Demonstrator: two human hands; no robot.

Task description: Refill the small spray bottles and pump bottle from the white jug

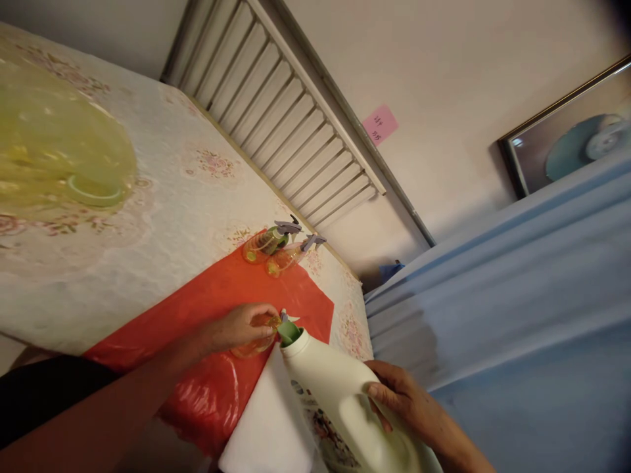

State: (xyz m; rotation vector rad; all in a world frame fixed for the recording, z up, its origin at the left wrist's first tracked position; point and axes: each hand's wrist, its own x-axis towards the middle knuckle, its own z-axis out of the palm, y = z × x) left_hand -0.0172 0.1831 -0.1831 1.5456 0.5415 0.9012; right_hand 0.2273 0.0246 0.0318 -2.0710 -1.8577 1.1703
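A large white jug [340, 401] with a green spout is gripped by the right hand [401, 397] and tipped against a small amber bottle [256, 335] clasped by the left hand [241, 326] on red plastic sheeting [217, 295] over a floral-covered table [162, 197] near a slatted radiator [280, 112].

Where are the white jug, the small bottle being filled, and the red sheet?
white jug [335, 387], head view, on its shoulder below the spout
small bottle [256, 345], head view, on its orange body
red sheet [217, 295], head view, bare middle
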